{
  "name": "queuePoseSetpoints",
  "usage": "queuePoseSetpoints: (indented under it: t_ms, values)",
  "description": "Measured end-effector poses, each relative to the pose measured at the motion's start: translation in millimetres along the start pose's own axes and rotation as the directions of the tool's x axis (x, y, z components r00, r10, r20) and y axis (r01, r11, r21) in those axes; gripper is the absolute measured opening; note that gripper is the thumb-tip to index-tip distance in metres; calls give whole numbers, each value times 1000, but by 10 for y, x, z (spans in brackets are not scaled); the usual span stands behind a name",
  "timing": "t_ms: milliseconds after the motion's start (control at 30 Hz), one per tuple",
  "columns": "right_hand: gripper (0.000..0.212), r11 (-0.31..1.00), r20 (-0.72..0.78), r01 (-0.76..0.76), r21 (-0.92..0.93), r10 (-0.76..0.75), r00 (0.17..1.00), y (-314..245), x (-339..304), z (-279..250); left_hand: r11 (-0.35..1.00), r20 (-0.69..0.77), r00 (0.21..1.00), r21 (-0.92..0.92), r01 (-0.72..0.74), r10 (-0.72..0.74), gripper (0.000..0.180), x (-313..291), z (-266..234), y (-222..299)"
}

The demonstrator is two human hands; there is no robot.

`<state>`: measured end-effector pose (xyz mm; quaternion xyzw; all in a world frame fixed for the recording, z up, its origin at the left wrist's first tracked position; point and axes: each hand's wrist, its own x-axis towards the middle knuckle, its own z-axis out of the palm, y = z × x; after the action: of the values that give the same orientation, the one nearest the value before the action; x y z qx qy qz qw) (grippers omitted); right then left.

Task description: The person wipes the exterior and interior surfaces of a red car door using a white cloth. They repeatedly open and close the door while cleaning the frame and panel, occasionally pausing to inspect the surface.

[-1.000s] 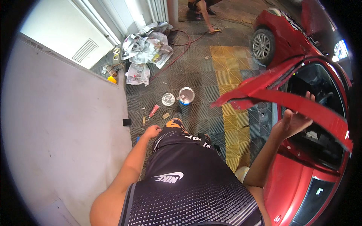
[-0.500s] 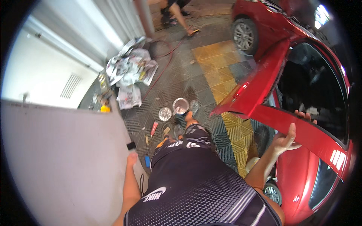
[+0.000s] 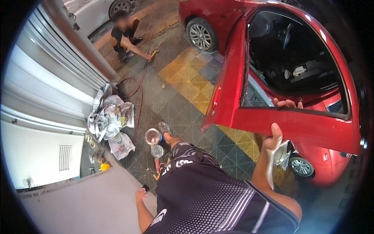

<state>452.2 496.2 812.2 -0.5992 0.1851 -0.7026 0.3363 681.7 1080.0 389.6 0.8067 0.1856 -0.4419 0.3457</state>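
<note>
A red car door (image 3: 249, 124) with a window frame stands at my right. My right hand (image 3: 270, 142) grips its lower panel, thumb pressed against the near side. Above the panel, fingertips (image 3: 287, 103) show in the window opening and look like those of the same hand. Down at my left, my left hand (image 3: 141, 194) is small and curled at the edge of a flat grey panel (image 3: 89, 202). A small black block (image 3: 146, 188) lies against its fingers; whether they hold it is unclear.
A crouching person (image 3: 124, 35) reaches toward the floor with a yellow-handled tool (image 3: 153, 54). Crumpled newspaper (image 3: 113, 117) lies beside a red hose (image 3: 140, 101). A paint can (image 3: 153, 136) stands by my feet. Red bodywork with a wheel (image 3: 201, 34) is ahead; a white cabinet (image 3: 43, 154) is left.
My view has swung to the right and up, bringing the crouching person and a white car into sight. My right hand stays on the door; my left hand stays near the black block.
</note>
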Motion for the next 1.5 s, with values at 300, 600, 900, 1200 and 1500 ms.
queuePoseSetpoints:
  t_ms: [300,600,900,1200,1500]
  values:
    - [98,995,106,9,-103,2,994,47,-50,129,924,59,922,-59,-379,382,24,300,627,987]
    - [98,993,47,11,-120,-5,999,17,30,-136,950,222,974,292,-114,49,22,223,907,696]
    - [99,999,78,-8,-45,11,997,29,164,-600,980,137,986,164,-113,90,15,450,662,1120]
    - [99,997,106,-72,-41,76,992,-40,135,-623,924,197,925,145,-354,324,30,435,1158,1531]
    - [98,992,78,-114,-55,118,990,-64,296,-1194,956,223,970,250,-152,96,25,273,1042,654]
